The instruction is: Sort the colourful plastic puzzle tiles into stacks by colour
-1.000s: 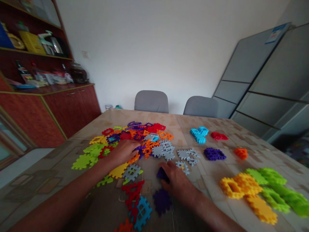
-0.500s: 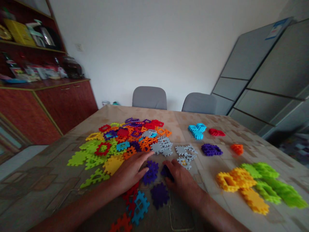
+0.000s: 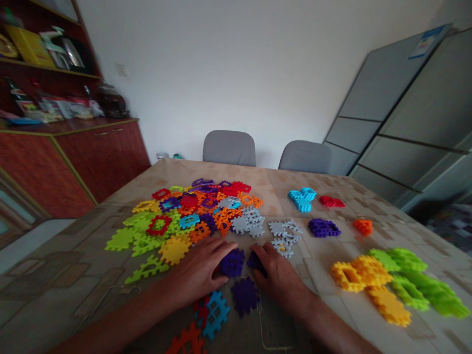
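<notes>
Left hand (image 3: 202, 265): thumb and fingers pinching the left edge of a purple toothed plastic tile with cut-out holes (image 3: 233, 263), just above the tabletop, front and centre.
Right hand (image 3: 276, 270): curled round a dark purple plastic piece (image 3: 254, 261), mostly hidden by the fingers so can't make out its shape.
Solid purple square tile with toothed edges (image 3: 245, 296): lying flat just nearer the wearer, between both hands.
Blue windowed plastic tile (image 3: 217, 314): left of that square, overlapping a red one (image 3: 201, 312).
Messy pile: mixed-colour plastic tiles (image 3: 177, 248) beyond the left hand.
Right side: yellow stacks (image 3: 368, 270) beside lime-green ones (image 3: 409, 260), purple stack (image 3: 324, 227) farther back.
Far edge: two grey chairs (image 3: 229, 148).
</notes>
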### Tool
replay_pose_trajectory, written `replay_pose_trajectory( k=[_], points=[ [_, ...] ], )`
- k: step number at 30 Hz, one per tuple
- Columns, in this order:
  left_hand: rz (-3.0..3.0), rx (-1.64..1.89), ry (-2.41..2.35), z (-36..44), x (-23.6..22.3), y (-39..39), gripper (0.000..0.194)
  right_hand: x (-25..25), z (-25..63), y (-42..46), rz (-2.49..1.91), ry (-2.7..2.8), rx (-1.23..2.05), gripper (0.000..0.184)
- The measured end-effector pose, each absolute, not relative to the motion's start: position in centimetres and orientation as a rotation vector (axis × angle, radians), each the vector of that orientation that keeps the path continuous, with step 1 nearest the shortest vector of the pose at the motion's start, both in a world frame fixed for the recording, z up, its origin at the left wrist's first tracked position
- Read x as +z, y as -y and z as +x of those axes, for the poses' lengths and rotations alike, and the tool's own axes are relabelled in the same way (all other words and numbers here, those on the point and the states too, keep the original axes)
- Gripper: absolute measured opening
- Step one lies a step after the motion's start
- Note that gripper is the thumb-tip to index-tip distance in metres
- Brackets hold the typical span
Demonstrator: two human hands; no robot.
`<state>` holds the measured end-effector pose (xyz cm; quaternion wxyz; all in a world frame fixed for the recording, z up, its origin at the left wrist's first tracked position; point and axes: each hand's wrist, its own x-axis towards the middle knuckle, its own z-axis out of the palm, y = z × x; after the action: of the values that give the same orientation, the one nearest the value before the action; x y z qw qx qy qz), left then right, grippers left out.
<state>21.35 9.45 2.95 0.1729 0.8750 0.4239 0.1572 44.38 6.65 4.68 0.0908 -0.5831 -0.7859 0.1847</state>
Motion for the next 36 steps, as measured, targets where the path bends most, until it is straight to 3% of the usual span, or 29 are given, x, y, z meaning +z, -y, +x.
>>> replay_pose_trajectory(
  k=[15, 22, 36],
  points=[
    [2.383, 0.599, -1.211, 18.0, 5.2, -11.8, 0.059, 5.3, 46.1, -5.2, -1.653, 2.265, 0.684, 0.062],
    [2.429, 0.515, -1.091, 19.4, 4.4, -10.7, 0.072, 5.0, 46.3, -5.2, -1.606, 2.295, 0.635, 0.056],
    [2.473, 0.361, -1.106, 21.5, 3.7, -11.6, 0.079, 4.9, 46.1, -5.3, -1.633, 2.294, 0.638, 0.058]
  ],
)
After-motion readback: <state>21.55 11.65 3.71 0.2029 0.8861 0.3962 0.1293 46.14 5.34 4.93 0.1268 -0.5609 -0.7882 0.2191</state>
